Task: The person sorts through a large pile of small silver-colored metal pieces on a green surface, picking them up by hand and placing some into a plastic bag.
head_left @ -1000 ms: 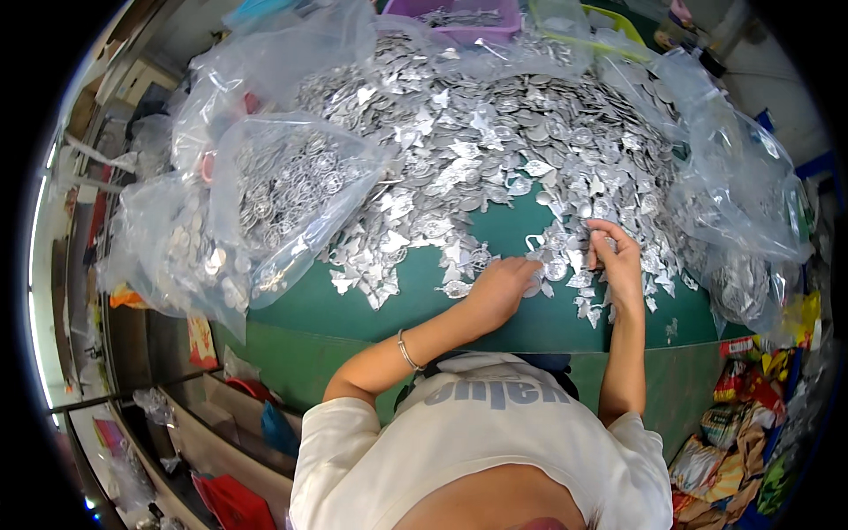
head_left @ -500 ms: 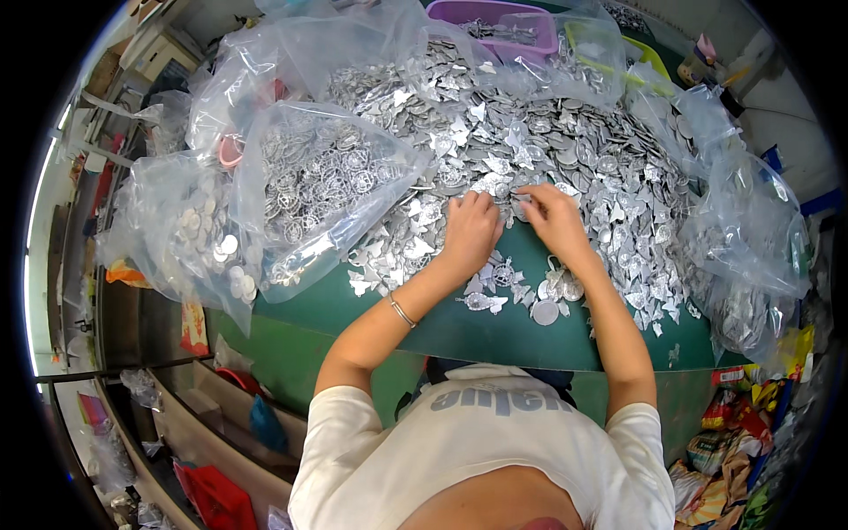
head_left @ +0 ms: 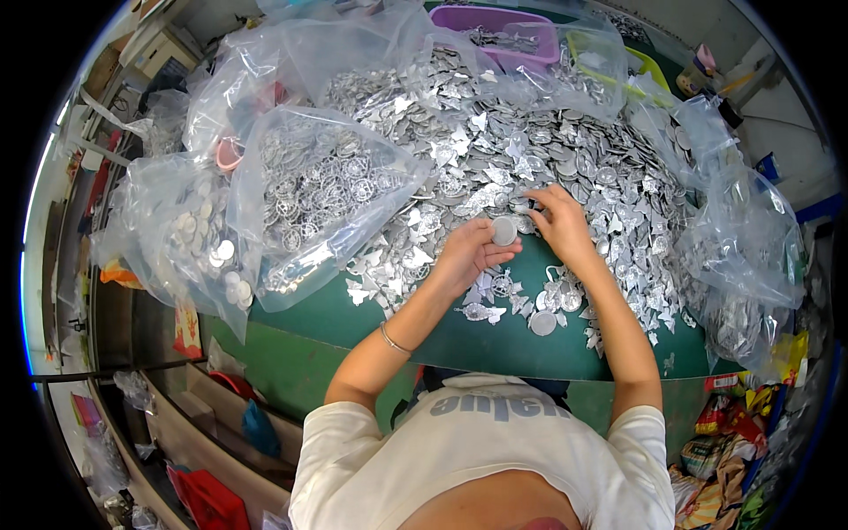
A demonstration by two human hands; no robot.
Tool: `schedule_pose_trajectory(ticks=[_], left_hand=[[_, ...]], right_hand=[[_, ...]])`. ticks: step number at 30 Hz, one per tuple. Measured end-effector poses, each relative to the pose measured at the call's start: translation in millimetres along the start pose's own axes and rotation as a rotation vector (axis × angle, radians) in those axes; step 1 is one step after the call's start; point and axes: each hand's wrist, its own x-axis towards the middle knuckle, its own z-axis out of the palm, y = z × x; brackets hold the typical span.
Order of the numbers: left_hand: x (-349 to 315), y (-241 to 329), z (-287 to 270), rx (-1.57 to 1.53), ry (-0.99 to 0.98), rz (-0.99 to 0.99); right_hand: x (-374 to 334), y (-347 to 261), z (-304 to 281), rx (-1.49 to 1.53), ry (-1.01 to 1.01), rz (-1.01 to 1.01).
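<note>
A round, flat silver-grey metal disc [head_left: 503,231] rests in my left hand [head_left: 470,254], the thumb pressed on its edge and the palm turned up. My right hand [head_left: 563,228] is just to the right, at the near edge of a large heap of silver-grey metal pieces [head_left: 495,168]. Its thumb and forefinger come together on something too small to make out. Below both hands, several loose metal charms [head_left: 481,313] and another round disc [head_left: 542,323] lie on the green tabletop [head_left: 424,336].
Clear plastic bags of metal pieces [head_left: 309,190] stand to the left, and another clear bag [head_left: 751,230] lies at the right. A purple basket [head_left: 530,55] and a yellow-green basket [head_left: 652,69] are at the back. Open drawers [head_left: 221,415] sit lower left.
My left hand has drawn back from the heap and turned palm up, with a round disc now in it. My right hand has stayed almost in place at the heap.
</note>
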Motion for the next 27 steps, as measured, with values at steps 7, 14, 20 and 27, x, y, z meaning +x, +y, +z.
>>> schedule_pose_trajectory(ticks=[7, 14, 20, 27], left_hand=[[-12, -3, 1, -0.058, -0.026, -0.03], [-21, -12, 3, 0.228, 0.001, 0.078], [-28, -20, -8, 0.483, -0.073, 0.073], [-34, -29, 4, 0.706, -0.05, 0.157]], right_hand=[[23, 32, 5, -0.46, -0.053, -0.396], [24, 39, 10, -0.369, 0.137, -0.389], [24, 30, 8, -0.267, 0.182, -0.246], [11, 42, 4, 0.024, 0.363, 0.047]])
